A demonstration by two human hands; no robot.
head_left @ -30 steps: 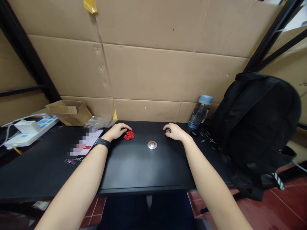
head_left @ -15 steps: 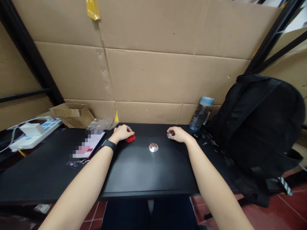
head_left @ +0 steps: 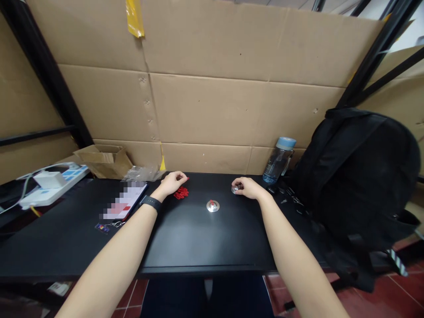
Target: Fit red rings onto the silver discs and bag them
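Head view: the left hand pinches a small red piece beside a red looped pile, the right hand a round silver metal piece, near the table's far edge. Lifting one red piece seems in hand; next calls for a steady pinch. A domed silver disc between could obstruct, less so the blue-lidded clear bottle.
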